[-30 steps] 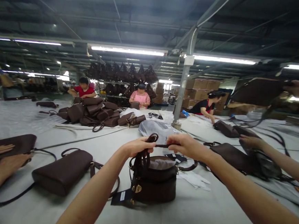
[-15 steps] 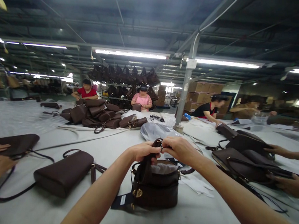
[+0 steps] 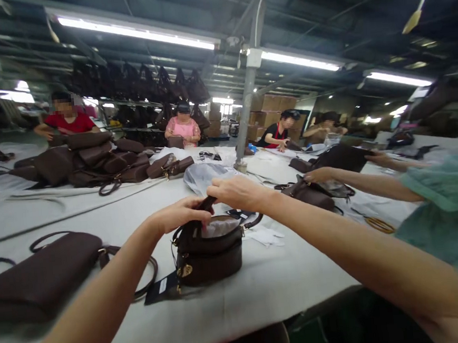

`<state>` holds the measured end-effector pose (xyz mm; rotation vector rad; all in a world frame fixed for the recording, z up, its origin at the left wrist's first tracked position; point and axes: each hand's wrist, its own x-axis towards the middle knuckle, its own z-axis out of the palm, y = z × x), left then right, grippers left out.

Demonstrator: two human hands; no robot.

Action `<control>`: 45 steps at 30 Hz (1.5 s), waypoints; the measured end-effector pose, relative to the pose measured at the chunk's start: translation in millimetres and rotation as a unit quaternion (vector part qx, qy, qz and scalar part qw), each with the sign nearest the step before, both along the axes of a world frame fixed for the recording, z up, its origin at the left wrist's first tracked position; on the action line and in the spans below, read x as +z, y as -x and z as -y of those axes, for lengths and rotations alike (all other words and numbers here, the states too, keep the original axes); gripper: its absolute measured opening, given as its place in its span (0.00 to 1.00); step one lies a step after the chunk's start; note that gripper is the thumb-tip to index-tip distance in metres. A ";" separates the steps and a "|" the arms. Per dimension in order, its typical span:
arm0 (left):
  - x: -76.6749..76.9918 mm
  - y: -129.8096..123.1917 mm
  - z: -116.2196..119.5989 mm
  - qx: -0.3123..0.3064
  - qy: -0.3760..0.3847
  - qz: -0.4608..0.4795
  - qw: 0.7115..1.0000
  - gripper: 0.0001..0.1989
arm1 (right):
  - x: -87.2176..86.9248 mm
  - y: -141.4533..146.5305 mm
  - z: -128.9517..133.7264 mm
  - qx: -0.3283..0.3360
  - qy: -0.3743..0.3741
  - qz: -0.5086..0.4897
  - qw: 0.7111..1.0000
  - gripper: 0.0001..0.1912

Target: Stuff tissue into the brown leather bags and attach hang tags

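A small dark brown handbag (image 3: 214, 260) stands upright on the white-covered table (image 3: 240, 310), its top unzipped and pale wrapping showing inside. A black hang tag (image 3: 161, 287) lies at its left side, beside a gold charm (image 3: 186, 270). Over the opening, my left hand (image 3: 185, 214) is closed around a dark brown strap (image 3: 206, 203) of the bag. The fingers of my right hand (image 3: 234, 192) pinch the same strap at its upper end. The exact grip of the fingertips is partly hidden.
Another brown handbag (image 3: 42, 273) lies at the left. Behind it is a heap of brown bags (image 3: 89, 158). A clear plastic bag (image 3: 205, 177) lies near a metal post (image 3: 245, 112). At right, a co-worker's hand (image 3: 320, 176) handles a brown bag (image 3: 312, 194).
The view has turned right, so the table scene sits further left. Both my hands stay on the strap, the right wrist now higher. A co-worker's green sleeve has come into view.
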<state>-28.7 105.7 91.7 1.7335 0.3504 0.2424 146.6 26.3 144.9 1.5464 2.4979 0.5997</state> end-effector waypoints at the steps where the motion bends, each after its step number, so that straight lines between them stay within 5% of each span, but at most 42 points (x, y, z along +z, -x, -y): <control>1: -4.8 3.2 0.4 0.015 -0.014 0.000 1.000 0.12 | -1.7 -2.9 -1.3 -0.003 0.003 -0.018 1.000 0.11; 5: -27.2 10.3 0.7 0.062 0.028 0.009 0.998 0.14 | -17.1 -36.4 -7.8 -0.013 0.080 -0.205 0.975 0.18; 8: -38.3 12.9 -1.9 0.094 0.113 0.031 0.989 0.15 | -43.0 -86.0 -6.2 -0.158 0.095 -0.306 0.934 0.14; 10: -42.8 14.5 -4.4 0.107 0.169 0.049 0.979 0.17 | -72.8 -120.3 1.3 -0.241 0.098 -0.292 0.920 0.20; 12: -46.3 15.6 -6.4 0.110 0.210 0.061 0.969 0.19 | -112.8 -146.7 12.6 -0.302 0.118 -0.272 0.906 0.14; 14: -49.3 15.8 -7.7 0.107 0.236 0.067 0.964 0.19 | -157.6 -162.1 24.3 -0.341 0.129 -0.262 0.894 0.09; 17: -52.5 15.7 -9.7 0.101 0.248 0.073 0.961 0.17 | -216.5 -171.0 36.3 -0.374 0.116 -0.269 0.880 0.14; 21: -54.4 15.2 -13.2 0.110 0.252 0.088 0.957 0.15 | -255.6 -180.5 43.1 -0.373 0.091 -0.320 0.866 0.12; 25: -55.2 13.9 -14.3 0.119 0.261 0.090 0.954 0.14 | -260.1 -192.8 51.8 -0.338 0.059 -0.412 0.844 0.03; 28: -55.4 13.9 -13.4 0.129 0.265 0.088 0.951 0.14 | -255.3 -197.3 61.5 -0.314 0.017 -0.502 0.806 0.06; 38: -51.2 14.8 -8.3 0.136 0.243 0.073 0.958 0.16 | -201.2 -192.6 92.4 -0.253 -0.143 -0.791 0.539 0.20; 41: -48.3 14.2 -4.5 0.146 0.231 0.076 0.959 0.17 | -178.9 -184.1 100.5 -0.225 -0.163 -0.828 0.486 0.20; 45: -43.6 14.6 1.1 0.155 0.208 0.075 0.963 0.20 | -152.1 -157.5 105.6 -0.192 -0.151 -0.855 0.457 0.24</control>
